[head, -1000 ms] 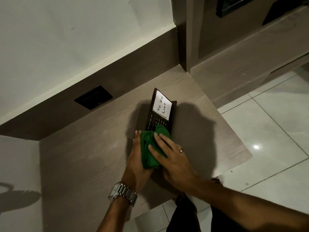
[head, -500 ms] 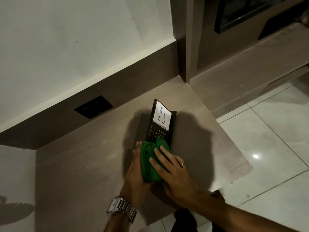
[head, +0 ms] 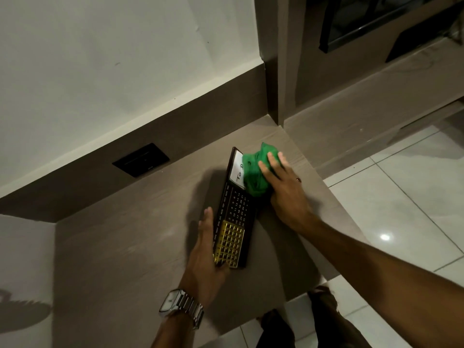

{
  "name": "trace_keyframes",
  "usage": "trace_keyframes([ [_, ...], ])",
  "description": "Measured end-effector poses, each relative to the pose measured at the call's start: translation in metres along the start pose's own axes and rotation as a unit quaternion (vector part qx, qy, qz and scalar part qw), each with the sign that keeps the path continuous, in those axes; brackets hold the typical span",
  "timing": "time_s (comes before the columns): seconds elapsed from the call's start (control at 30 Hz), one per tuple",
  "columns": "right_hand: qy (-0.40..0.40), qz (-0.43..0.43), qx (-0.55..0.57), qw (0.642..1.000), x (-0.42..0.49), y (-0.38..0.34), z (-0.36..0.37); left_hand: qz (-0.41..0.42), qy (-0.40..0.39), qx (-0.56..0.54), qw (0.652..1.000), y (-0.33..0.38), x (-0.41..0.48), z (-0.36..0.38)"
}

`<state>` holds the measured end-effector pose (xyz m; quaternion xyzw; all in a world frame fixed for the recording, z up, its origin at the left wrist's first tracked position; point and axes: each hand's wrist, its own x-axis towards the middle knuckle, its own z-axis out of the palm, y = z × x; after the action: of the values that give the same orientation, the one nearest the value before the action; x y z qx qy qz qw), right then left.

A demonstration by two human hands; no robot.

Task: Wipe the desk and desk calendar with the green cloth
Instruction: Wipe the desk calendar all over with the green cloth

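Observation:
A long dark desk calendar (head: 236, 209) lies flat on the brown wooden desk (head: 125, 247), with a gold grid at its near end and a white "To Do" note at its far end. My right hand (head: 286, 187) presses the bunched green cloth (head: 256, 169) onto the far end, covering part of the white note. My left hand (head: 208, 244), with a metal watch on the wrist, holds the calendar's near left edge, thumb on the near end.
A black wall socket plate (head: 141, 160) sits in the brown back panel behind the desk. The desk's right edge drops to a white tiled floor (head: 406, 209). A lower wooden ledge (head: 364, 116) runs at the back right. My legs show below the desk's front edge.
My right hand has slid the green cloth from the calendar's near end up to its far end over the white note. The gold grid is now uncovered. My left hand stayed at the near edge.

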<state>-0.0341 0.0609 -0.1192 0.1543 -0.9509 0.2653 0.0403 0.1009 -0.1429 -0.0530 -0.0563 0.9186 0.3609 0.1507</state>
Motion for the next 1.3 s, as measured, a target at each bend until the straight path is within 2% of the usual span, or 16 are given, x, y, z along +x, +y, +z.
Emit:
trace_keyframes([
  [0.2,-0.075,0.016,-0.069,0.995,-0.017,-0.004,0.007,0.000,-0.008,0.022,1.000,0.000,0.003,0.000],
  [0.43,-0.124,-0.066,-0.037,0.989,-0.093,-0.032,0.022,0.010,0.008,0.025,1.000,0.004,0.004,0.002],
  [0.6,-0.040,0.039,-0.060,0.997,-0.018,-0.013,0.006,0.000,-0.006,0.041,0.999,0.004,0.001,0.003],
  [0.77,-0.040,0.081,-0.109,0.990,0.040,-0.002,-0.004,-0.015,-0.007,0.040,0.999,0.006,0.001,0.000],
  [0.87,-0.052,0.058,-0.104,0.991,0.017,-0.011,0.000,-0.015,0.000,0.034,0.999,0.008,0.001,0.001],
  [1.13,-0.072,-0.082,-0.030,0.994,-0.158,-0.072,0.035,-0.028,0.018,-0.001,0.999,0.007,0.002,0.007],
  [1.2,-0.089,-0.110,-0.016,0.990,-0.179,-0.075,0.039,-0.036,0.030,-0.005,0.999,0.009,0.001,0.008],
  [1.3,-0.095,-0.107,-0.008,0.990,-0.180,-0.073,0.034,-0.040,0.041,-0.016,0.998,0.010,-0.002,0.009],
])
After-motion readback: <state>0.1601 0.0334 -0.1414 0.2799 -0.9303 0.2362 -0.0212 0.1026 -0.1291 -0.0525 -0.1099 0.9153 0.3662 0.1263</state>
